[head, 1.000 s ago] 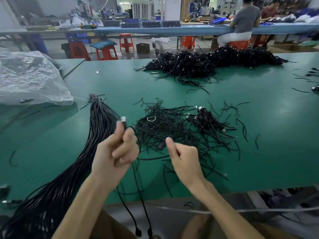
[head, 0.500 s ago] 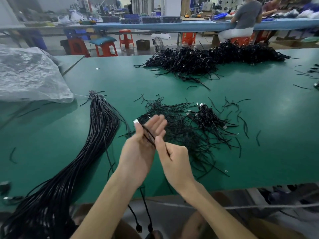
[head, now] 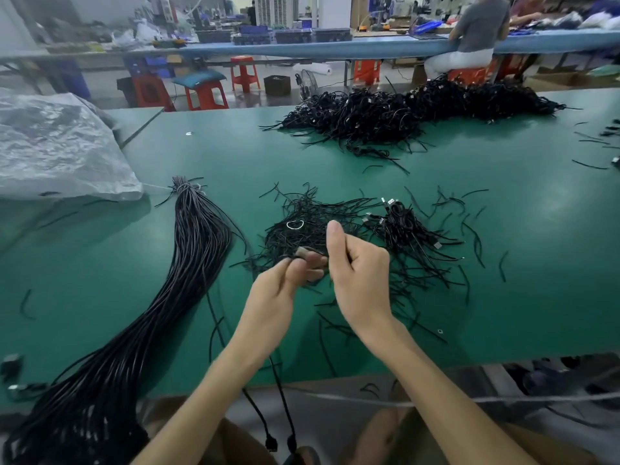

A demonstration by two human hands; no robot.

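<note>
My left hand (head: 281, 293) grips a thin black cable (head: 279, 387) above the front of the green table (head: 523, 270). The cable's two strands hang past the table edge and end in two black plugs (head: 280, 443). My right hand (head: 360, 273) is right beside the left one, fingers curled and thumb up, pinching the folded cable at my left fingertips. The left fingers are blurred, and the pinch itself is hidden. Just behind both hands lies a loose heap of short black ties (head: 302, 226).
A long tied bundle of black cables (head: 191, 263) runs from mid-table to the front left corner. Small coiled cables (head: 402, 226) lie right of the ties, and a big black pile (head: 402, 112) sits at the far edge. A crumpled plastic bag (head: 57, 146) is at left.
My hands have come together over the tie heap. The left hand, open half a second ago with the cable across its palm, has curled round it, and the right hand has closed in beside it.
</note>
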